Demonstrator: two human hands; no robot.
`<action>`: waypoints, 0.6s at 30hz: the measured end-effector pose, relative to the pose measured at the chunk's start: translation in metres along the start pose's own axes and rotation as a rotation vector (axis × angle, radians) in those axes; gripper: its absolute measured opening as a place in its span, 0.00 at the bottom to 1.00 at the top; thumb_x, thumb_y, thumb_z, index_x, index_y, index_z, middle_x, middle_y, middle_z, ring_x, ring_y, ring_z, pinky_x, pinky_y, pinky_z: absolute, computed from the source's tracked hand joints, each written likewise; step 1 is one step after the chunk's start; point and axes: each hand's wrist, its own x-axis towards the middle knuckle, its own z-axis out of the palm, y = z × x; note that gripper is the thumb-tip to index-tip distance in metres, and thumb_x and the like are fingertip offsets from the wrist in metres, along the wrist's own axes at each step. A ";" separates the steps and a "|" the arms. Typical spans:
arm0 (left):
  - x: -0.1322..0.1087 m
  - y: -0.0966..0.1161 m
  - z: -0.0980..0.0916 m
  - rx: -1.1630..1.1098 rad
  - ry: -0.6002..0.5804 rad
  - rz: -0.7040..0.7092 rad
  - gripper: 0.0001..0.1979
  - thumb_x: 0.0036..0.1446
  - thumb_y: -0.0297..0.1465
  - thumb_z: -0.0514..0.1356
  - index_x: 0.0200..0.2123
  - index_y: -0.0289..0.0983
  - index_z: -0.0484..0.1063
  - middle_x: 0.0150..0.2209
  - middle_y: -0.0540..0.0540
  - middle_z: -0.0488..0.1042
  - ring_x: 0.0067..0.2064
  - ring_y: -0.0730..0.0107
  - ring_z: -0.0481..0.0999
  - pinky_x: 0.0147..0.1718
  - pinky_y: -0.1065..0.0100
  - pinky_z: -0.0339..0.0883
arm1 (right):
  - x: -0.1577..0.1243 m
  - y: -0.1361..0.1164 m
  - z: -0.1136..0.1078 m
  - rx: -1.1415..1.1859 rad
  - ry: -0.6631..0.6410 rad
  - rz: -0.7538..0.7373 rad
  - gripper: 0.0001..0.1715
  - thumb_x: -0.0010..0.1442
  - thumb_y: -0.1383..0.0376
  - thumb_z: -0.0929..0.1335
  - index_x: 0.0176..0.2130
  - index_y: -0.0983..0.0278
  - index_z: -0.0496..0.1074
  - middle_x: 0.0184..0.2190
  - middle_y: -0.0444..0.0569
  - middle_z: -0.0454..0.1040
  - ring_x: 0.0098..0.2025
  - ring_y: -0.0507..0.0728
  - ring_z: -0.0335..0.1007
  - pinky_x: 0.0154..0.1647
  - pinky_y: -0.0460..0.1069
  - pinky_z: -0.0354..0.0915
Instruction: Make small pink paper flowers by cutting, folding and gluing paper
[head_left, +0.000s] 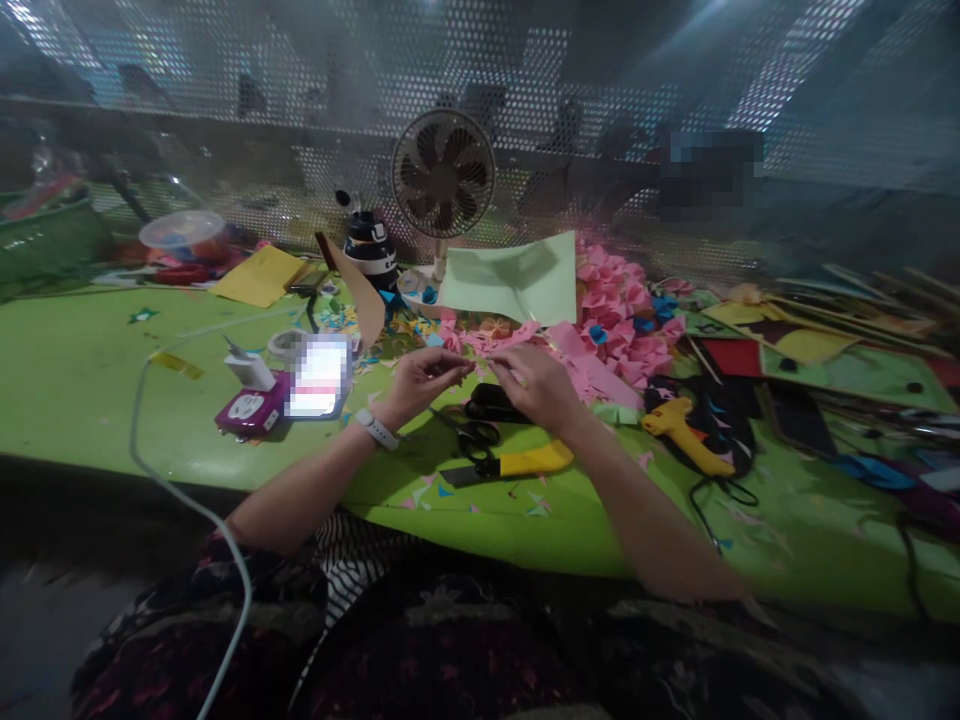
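Note:
My left hand [427, 385], with a pale watch at the wrist, is closed with thumb and fingertips pinched. Opposite it, my right hand [536, 385] is pinched too, and the fingertips nearly meet. Whatever lies between them is too small to make out; it may be a bit of pink paper. Below the hands are black scissors [474, 437] and a yellow-handled cutter [532, 460]. A dark object [487, 402], partly covered by my right hand, sits beside the scissors. Behind the hands, pink folded paper pieces [615, 300] are heaped with a few blue ones.
A lit phone [322, 375] leans near a purple power socket [251, 408] with a white cable on the left. A yellow glue gun [688, 435] lies right. Behind stand a fan [443, 175], a black bottle [370, 250] and a light green sheet [514, 278]. Paper scraps litter the green table.

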 end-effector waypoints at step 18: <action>0.000 0.002 -0.003 0.496 -0.083 0.332 0.07 0.59 0.34 0.64 0.34 0.36 0.80 0.29 0.45 0.80 0.30 0.73 0.77 0.31 0.72 0.70 | -0.004 -0.016 0.004 -0.132 -0.083 -0.130 0.17 0.65 0.68 0.63 0.50 0.69 0.76 0.43 0.59 0.81 0.46 0.61 0.76 0.46 0.55 0.70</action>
